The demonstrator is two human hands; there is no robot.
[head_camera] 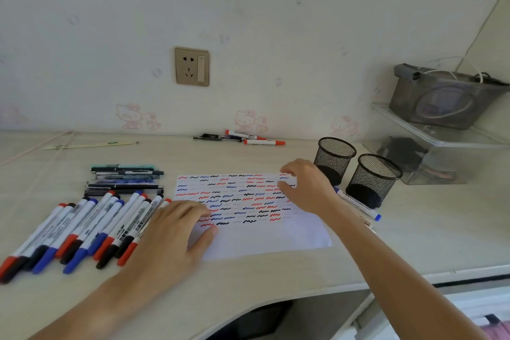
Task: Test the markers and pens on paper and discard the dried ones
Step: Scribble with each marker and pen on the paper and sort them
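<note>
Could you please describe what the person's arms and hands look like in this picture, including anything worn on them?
Both arms are bare from the lower edge of the picture to the fingers, with no sleeve in view. The left hand and the right hand wear no gloves, and no ring, watch or bracelet can be seen on either. The fingernails that show look short and unpainted. No markings or cables appear on the arms.

white paper (pixel 265 243) with red, blue, black squiggles, black mesh cups (pixel 335 159)

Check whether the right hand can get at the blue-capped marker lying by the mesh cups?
Probably yes: the right hand rests on the paper, holding nothing, and the blue-capped marker lies uncovered just beside its wrist.
</note>
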